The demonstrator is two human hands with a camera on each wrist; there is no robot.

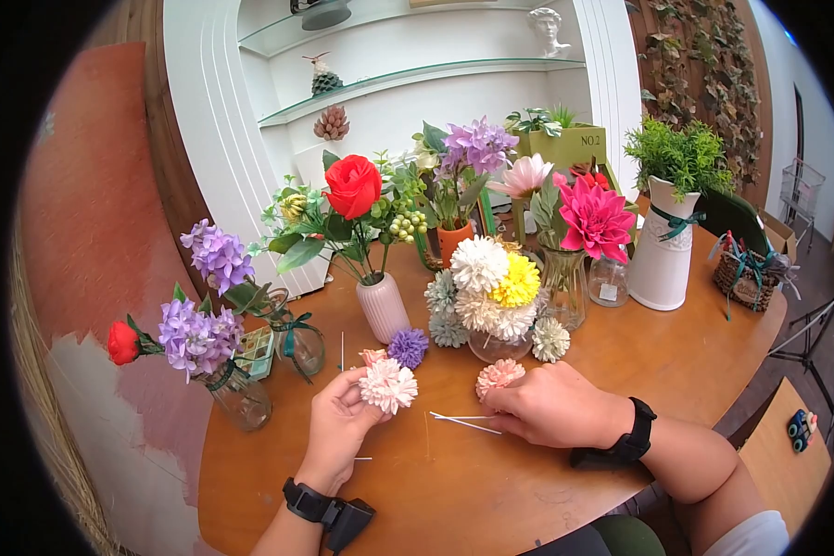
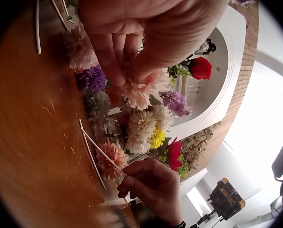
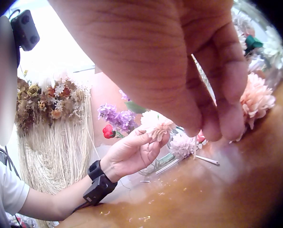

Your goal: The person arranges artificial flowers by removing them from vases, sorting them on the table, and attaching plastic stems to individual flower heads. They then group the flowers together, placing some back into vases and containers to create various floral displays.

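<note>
My left hand [image 1: 332, 422] holds a pale pink pompon flower [image 1: 389, 387] between thumb and fingers, its petals facing up and to the right. Across from it, my right hand [image 1: 561, 405] pinches a thin white stick [image 2: 94, 141], whose free end points toward the left hand. A second white stick [image 2: 91, 153] lies on the table close by. Just beyond the right fingers sits a peach pompon flower [image 1: 499, 374]. Behind the left hand are a purple pompon flower [image 1: 408, 347] and another pink one [image 1: 372, 356], partly covered.
A glass vase [image 1: 500, 348] of white and yellow pompon flowers stands ahead on the wooden table [image 1: 389, 500]. Around it are a pink vase [image 1: 388, 309] with a red rose, glass bottles [image 1: 243, 402] with purple flowers, and a tall white vase [image 1: 658, 255]. A wicker basket [image 1: 746, 278] stands far right.
</note>
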